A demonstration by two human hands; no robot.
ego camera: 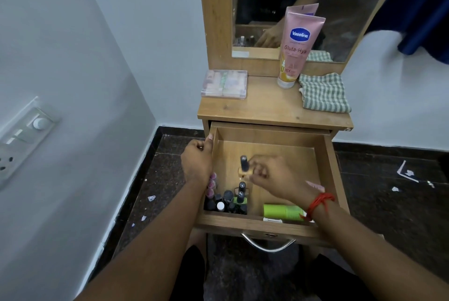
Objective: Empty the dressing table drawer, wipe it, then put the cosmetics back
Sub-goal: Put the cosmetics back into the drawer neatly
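A switch panel (23,134) is sitting on the left wall, scraps of paper (408,174) are lying on the dark floor (388,203) to the right, and blue fabric (427,9) is hanging far right.

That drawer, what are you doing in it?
A person has the dressing table drawer pulled open. The right hand holds a small nail polish bottle above the drawer floor, while the left hand rests on the drawer's side wall. More little bottles stand in the front corner.
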